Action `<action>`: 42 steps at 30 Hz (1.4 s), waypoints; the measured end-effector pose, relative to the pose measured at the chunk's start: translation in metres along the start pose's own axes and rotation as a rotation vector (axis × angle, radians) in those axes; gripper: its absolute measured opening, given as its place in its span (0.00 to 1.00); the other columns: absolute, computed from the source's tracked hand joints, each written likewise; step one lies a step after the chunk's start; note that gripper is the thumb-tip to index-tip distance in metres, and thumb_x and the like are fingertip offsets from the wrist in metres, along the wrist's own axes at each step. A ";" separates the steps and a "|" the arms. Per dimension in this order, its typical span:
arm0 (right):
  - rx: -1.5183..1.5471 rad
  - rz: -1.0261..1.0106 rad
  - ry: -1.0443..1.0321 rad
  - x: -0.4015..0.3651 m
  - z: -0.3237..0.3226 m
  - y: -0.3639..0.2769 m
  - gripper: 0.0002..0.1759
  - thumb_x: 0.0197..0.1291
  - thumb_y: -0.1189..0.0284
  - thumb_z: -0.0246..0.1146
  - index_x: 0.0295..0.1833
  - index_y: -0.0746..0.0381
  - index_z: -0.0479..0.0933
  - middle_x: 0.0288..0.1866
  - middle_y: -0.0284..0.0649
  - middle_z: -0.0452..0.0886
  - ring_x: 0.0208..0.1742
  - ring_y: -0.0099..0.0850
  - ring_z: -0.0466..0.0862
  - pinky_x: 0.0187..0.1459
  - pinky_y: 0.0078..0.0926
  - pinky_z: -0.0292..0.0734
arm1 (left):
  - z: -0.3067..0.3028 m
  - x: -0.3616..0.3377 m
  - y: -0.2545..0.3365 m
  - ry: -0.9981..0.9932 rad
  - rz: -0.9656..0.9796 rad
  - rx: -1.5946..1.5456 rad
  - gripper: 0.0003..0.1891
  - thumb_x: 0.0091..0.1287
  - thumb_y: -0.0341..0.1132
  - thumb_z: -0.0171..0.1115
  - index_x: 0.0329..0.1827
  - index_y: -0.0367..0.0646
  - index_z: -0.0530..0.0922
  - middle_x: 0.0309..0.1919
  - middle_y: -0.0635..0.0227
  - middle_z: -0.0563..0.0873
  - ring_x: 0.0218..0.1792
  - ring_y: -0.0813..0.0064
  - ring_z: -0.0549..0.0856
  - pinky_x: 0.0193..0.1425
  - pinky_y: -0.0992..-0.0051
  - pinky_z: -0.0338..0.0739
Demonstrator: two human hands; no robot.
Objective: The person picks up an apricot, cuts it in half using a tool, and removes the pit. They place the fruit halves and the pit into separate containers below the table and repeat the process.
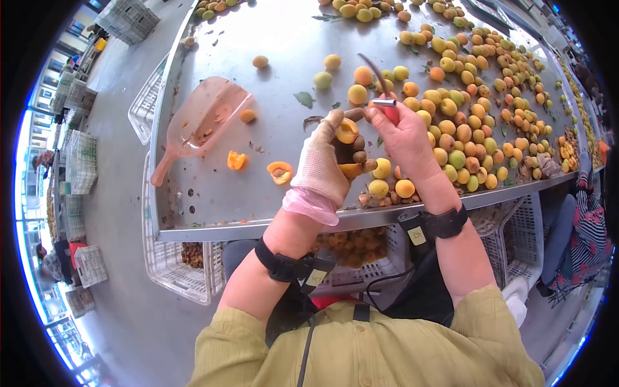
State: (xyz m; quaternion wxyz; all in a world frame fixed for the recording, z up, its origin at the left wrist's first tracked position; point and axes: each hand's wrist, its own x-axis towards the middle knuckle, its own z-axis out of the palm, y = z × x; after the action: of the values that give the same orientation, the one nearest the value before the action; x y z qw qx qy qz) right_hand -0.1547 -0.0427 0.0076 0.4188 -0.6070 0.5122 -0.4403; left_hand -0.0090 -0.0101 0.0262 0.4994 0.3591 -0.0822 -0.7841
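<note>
Nearest the camera, a black wristband sits on each forearm. A white crate stands below the worktop's near edge, with cut fruit showing in the bin beside it.

At that edge of the steel worktop, the gloved left hand is closed around a split apricot, cut face up, with several brown pits and a second piece of fruit cupped in the same palm. The bare right hand is just beside it, fist closed on the red handle of a knife. The curved blade points up and away from the person. The two hands almost touch over the worktop.

Left of the hands, two halves lie on the steel, cut side up, well apart from the whole fruit. One has its pit in place. Further left is a pink scoop, handle toward the near edge.

To the right and beyond, a dense heap of whole yellow and orange apricots covers the worktop to its far end. A few single fruits and leaves are scattered mid-surface.
</note>
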 end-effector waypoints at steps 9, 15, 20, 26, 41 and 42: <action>0.191 0.165 0.237 0.011 -0.055 -0.006 0.17 0.64 0.59 0.64 0.43 0.64 0.79 0.20 0.23 0.67 0.15 0.12 0.62 0.16 0.11 0.58 | 0.010 -0.020 0.015 -0.775 -0.031 1.045 0.22 0.68 0.47 0.56 0.43 0.29 0.79 0.39 0.59 0.84 0.43 0.71 0.84 0.44 0.75 0.78; -0.195 0.116 0.070 -0.005 -0.069 -0.006 0.11 0.58 0.66 0.66 0.36 0.65 0.80 0.30 0.36 0.83 0.32 0.25 0.81 0.38 0.26 0.76 | -0.002 -0.006 0.009 -0.483 0.197 0.713 0.25 0.71 0.49 0.54 0.54 0.31 0.76 0.47 0.58 0.83 0.49 0.64 0.82 0.63 0.64 0.73; -0.690 0.095 -0.301 -0.024 -0.074 0.006 0.09 0.50 0.69 0.67 0.36 0.61 0.81 0.34 0.47 0.83 0.40 0.44 0.83 0.43 0.35 0.78 | -0.048 0.032 0.038 0.026 0.236 -0.258 0.13 0.71 0.39 0.51 0.41 0.37 0.77 0.33 0.65 0.80 0.32 0.67 0.78 0.55 0.58 0.76; -0.782 0.114 -0.476 -0.042 -0.060 0.018 0.15 0.52 0.73 0.64 0.48 0.59 0.79 0.38 0.47 0.82 0.43 0.45 0.82 0.44 0.35 0.77 | -0.041 0.028 0.050 0.121 0.282 -0.458 0.09 0.68 0.35 0.53 0.33 0.40 0.77 0.28 0.69 0.79 0.30 0.68 0.76 0.53 0.57 0.75; 0.310 0.203 0.086 -0.031 -0.020 -0.021 0.17 0.57 0.65 0.71 0.47 0.64 0.79 0.37 0.31 0.83 0.29 0.14 0.75 0.27 0.10 0.71 | 0.004 0.012 -0.028 -0.236 0.182 0.195 0.21 0.70 0.44 0.60 0.60 0.40 0.72 0.52 0.65 0.80 0.51 0.69 0.82 0.58 0.66 0.78; 0.317 0.210 0.072 -0.031 -0.016 -0.023 0.17 0.58 0.65 0.71 0.47 0.64 0.80 0.36 0.31 0.83 0.29 0.14 0.75 0.28 0.11 0.72 | 0.005 0.009 -0.024 -0.217 0.208 0.182 0.21 0.70 0.43 0.60 0.60 0.39 0.72 0.53 0.64 0.80 0.52 0.69 0.82 0.57 0.67 0.79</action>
State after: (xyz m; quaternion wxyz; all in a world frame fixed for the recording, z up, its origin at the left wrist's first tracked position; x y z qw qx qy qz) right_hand -0.1667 -0.0098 0.0304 0.5342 -0.4606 0.5116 -0.4907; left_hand -0.0319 -0.0073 0.0136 0.5315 0.3058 -0.2431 -0.7516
